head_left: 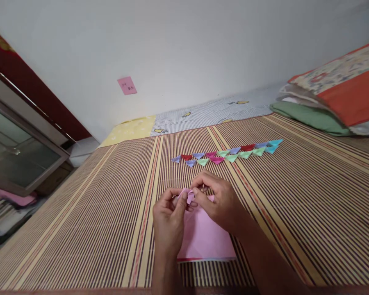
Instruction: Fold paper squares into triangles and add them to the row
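Left grip (pixel 168 213) and right grip (pixel 222 199) pinch paper (pixel 190 198); wall note (pixel 127 85) unreadable.

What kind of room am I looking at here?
Probably a bedroom, seen from over a bed: a striped mat covers the broad surface, a pineapple-print sheet shows beyond it along the wall, and what looks like piled bedding sits at the right.

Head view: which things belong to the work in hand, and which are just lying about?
Likely in the work:
pink paper piece, held by left hand and right hand
pink-topped paper stack
folded paper triangles

Likely just there:
fabric pile
pink wall note
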Available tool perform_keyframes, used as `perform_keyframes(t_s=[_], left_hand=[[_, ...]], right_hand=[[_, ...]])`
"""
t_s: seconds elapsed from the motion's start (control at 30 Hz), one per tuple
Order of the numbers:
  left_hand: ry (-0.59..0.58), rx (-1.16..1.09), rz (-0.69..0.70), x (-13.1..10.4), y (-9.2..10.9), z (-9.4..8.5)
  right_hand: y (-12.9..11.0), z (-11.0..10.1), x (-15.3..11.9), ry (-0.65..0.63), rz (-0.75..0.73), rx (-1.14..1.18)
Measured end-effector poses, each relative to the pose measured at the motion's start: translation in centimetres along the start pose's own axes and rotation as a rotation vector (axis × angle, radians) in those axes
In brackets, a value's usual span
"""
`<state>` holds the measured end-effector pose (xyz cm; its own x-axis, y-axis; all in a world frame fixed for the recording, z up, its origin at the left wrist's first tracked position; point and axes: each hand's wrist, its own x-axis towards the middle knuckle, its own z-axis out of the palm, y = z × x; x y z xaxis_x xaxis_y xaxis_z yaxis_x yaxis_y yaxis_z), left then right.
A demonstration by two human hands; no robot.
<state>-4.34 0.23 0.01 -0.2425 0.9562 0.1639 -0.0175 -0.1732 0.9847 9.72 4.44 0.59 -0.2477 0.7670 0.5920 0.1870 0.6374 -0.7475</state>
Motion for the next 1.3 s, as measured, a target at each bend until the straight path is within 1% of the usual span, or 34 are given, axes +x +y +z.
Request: perform_keyframes(t_s=[0.13, 0.27, 0.47, 0.57, 0.63, 0.77, 0.93, 1.03, 1.17, 1.23, 1.3], left_hand=[[-0.044, -0.043, -0.044, 0.2, -0.3, -0.4], [-0.116, -0.051, -0.08, 0.5, -0.2, -1.0], [-0.237, -0.11, -0.149, 0.6, -0.1, -1.7], [-0.304, -0.16, -0.174, 0.6, -0.4, -2.1], [-0.323, -0.18, -0.18, 0.6, -0.5, -2.3], [-0.325, -0.162, -0.171, 0.8, -0.6, -2.5], [-0.299, -0.173, -0.169, 1.0, -0.9, -2.5], [-0.285, -0.194, -0.178, 1.1, -1.2, -2.4], [-0.215, -0.186, -0.155, 1.0, -1.3, -2.3], [-0.2, -0.167, -0.139, 0.9, -1.2, -2.2], [-0.189, -0.146, -0.127, 0.9, -1.1, -2.1]], right_hand=[[0.2, -0.4, -0.2, -0.09, -0.058, -0.047], [0.1, -0.5, -0.2, -0.137, -0.082, -0.055], [-0.5, -0.6, -0.2, -0.213, -0.018, 0.018], [-0.7, -0.8, -0.3, -0.243, 0.016, -0.004], [-0.7, -0.9, -0.5, -0.27, 0.032, -0.029], [-0.8, -1.1, -0.6, -0.29, 0.035, -0.078], [-0.8, -1.0, -0.3, -0.281, -0.07, -0.175], [-0.7, -0.8, -0.3, -0.29, -0.097, -0.246], [-0.8, -0.4, -0.6, -0.28, -0.077, -0.349], [-0.7, -0.2, -0.6, -0.268, -0.053, -0.368], [-0.6, -0.2, -0.6, -0.272, -0.06, -0.378]])
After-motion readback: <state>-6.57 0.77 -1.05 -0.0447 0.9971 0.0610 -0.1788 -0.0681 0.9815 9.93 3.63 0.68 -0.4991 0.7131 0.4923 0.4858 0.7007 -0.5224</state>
